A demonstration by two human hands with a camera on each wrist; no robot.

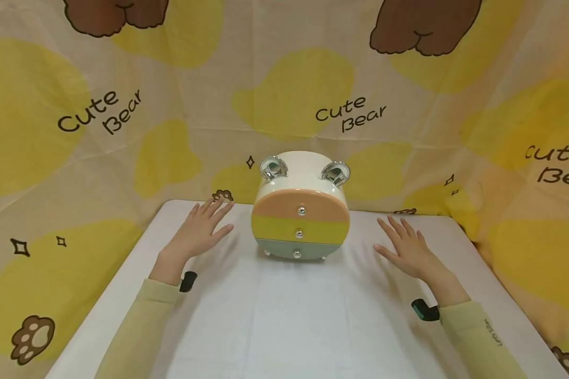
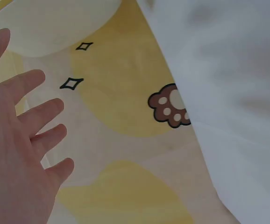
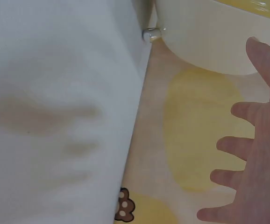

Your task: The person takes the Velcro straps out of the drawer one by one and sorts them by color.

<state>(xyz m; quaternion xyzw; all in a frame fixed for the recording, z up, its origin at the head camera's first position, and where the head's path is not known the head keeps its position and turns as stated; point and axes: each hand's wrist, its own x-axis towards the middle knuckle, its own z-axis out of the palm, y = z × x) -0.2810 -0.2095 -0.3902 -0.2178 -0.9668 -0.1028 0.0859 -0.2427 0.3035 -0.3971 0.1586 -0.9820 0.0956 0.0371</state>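
A small rounded drawer box [image 1: 301,221] stands at the far middle of the white table. Its body is cream; its front has an orange, a yellow and a grey-green drawer, each with a silver knob, all closed. Two silver ring-shaped pieces [image 1: 335,173] stick up on top. To the box's left, my left hand [image 1: 196,231] hovers with fingers spread, apart from it. My right hand [image 1: 406,248] is held the same way on the other side, its shadow falling on the table. The box's cream side [image 3: 205,37] shows beyond my right thumb in the right wrist view. Both hands hold nothing.
The white tabletop [image 1: 275,326] stretches from the box toward me. A yellow-and-beige cloth [image 1: 284,68] printed with bears and lettering hangs behind the table and along both sides. Each wrist wears a small black device [image 1: 188,281].
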